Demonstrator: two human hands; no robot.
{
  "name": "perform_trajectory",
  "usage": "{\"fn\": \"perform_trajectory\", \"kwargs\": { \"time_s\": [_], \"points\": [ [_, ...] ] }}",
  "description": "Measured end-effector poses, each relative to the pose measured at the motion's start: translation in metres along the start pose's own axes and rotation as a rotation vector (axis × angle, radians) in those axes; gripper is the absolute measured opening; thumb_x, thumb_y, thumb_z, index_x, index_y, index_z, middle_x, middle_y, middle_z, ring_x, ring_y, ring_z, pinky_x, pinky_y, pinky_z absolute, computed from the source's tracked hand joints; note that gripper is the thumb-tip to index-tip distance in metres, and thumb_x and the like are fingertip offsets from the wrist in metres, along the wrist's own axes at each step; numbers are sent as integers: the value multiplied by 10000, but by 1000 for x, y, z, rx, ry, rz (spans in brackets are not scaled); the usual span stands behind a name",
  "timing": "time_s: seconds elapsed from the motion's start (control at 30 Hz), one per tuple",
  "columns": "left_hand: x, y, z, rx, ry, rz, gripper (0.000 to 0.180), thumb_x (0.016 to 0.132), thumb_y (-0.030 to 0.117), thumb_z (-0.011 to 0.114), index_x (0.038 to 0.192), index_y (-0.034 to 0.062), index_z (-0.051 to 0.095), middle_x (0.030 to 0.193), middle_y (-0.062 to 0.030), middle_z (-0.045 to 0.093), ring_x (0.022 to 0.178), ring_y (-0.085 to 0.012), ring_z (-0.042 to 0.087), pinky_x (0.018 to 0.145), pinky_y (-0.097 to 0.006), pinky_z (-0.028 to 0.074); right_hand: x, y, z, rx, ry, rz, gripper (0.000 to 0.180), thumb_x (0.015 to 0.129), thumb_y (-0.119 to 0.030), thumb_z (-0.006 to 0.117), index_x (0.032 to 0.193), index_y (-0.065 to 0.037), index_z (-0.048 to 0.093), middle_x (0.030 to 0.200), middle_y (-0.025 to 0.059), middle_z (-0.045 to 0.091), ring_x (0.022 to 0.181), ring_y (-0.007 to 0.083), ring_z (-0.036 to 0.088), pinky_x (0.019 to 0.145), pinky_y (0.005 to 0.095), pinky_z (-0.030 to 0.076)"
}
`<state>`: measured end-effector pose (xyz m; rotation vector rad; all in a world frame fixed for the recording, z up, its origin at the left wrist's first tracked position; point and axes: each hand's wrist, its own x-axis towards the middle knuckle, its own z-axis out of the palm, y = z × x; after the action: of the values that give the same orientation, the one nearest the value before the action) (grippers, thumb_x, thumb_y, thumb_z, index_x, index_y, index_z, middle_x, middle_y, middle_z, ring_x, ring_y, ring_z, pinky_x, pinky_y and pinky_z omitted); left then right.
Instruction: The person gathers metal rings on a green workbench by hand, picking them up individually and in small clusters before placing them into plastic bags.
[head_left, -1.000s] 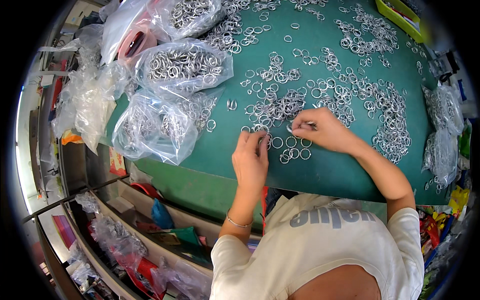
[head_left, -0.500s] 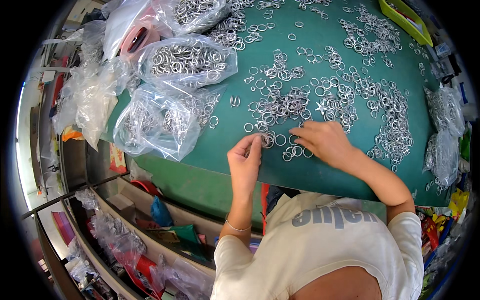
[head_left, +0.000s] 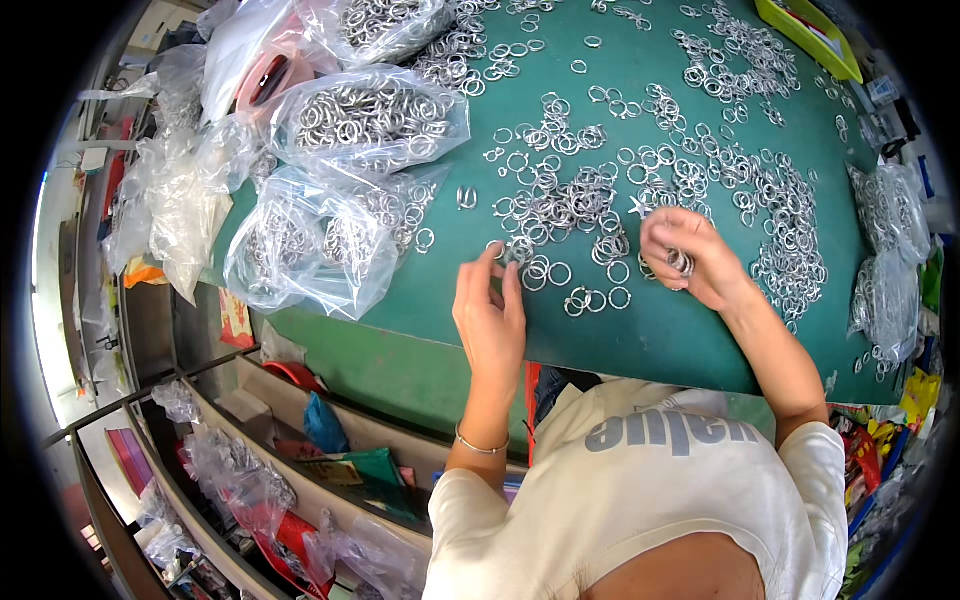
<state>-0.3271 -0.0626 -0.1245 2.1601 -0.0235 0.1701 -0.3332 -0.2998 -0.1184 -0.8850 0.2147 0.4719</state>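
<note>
My left hand [head_left: 490, 315] is at the near edge of the heap, its thumb and fingertips closed at a silvery metal ring [head_left: 496, 249]. My right hand [head_left: 698, 255] is raised to the right of the middle pile, palm turned partly up, with several metal rings [head_left: 680, 262] in its curled fingers. Between the hands lies a pile of interlocked rings [head_left: 575, 203], with loose rings [head_left: 585, 299] in front of it. A star-shaped metal piece [head_left: 638, 206] shows beside the right hand.
More rings [head_left: 785, 235] spread over the right of the green table [head_left: 680, 345]. Clear plastic bags full of rings [head_left: 365, 120] stand at the left, other bags [head_left: 890, 225] at the right edge. A yellow-green tray [head_left: 812, 38] sits far right; an open drawer [head_left: 350, 430] is below left.
My right hand has moved right and up from the loose rings, turning over, and now shows rings in its fingers. My left hand has shifted slightly forward.
</note>
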Motion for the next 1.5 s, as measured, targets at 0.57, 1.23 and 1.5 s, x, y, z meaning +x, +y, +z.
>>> {"fn": "perform_trajectory", "kwargs": {
  "time_s": [0.57,1.23,1.5],
  "points": [
    [-10,-10,15,-234,-240,100,85,801,48,618,874,15,589,799,-31,532,570,-131,485,486,-253,395,-18,-5,0,108,-141,-28,160,841,-206,554,800,-55,522,726,91,503,487,92,413,378,194,250],
    [-7,-11,-7,-921,-264,-477,164,938,182,438,906,44,521,718,-48,539,521,-26,375,403,-182,250,-22,22,23,-1730,190,-469,232,740,-101,598,965,-63,562,761,78,537,593,273,576,466,374,427],
    [-4,-9,-16,-1397,-453,-641,326,854,-5,399,1171,-62,451,1216,-241,471,1142,-336,469,938,-410,423,-23,40,29,-1797,-13,-536,183,759,-85,589,938,-51,564,733,74,526,578,223,574,463,345,426]
  ]
}}
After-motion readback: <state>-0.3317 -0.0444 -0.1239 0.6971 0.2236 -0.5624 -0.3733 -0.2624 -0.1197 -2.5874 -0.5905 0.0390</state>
